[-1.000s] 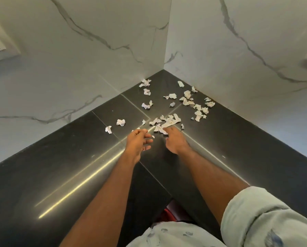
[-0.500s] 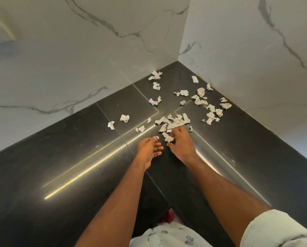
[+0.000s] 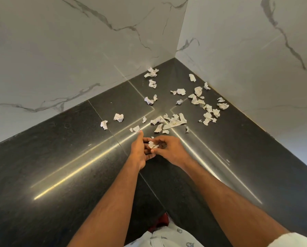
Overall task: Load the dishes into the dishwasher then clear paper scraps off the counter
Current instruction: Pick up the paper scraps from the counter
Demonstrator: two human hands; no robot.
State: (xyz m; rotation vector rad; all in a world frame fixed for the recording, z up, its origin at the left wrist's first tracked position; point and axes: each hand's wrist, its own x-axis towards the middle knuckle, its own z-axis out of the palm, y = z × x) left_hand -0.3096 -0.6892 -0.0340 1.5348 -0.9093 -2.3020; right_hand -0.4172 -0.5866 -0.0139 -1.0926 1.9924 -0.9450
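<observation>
Right hand [image 3: 168,150] pinches paper scrap [image 3: 151,144] over left hand [image 3: 140,150]

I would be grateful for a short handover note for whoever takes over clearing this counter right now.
Right hand pinches a crumpled scrap over the left hand, which is open beside it.
Most paper scraps are on the black counter, spread from just beyond the hands into the corner; two lie apart to the left.
Done: one scrap lifted. No dishes or dishwasher in view.
Left: gather the remaining scraps.
</observation>
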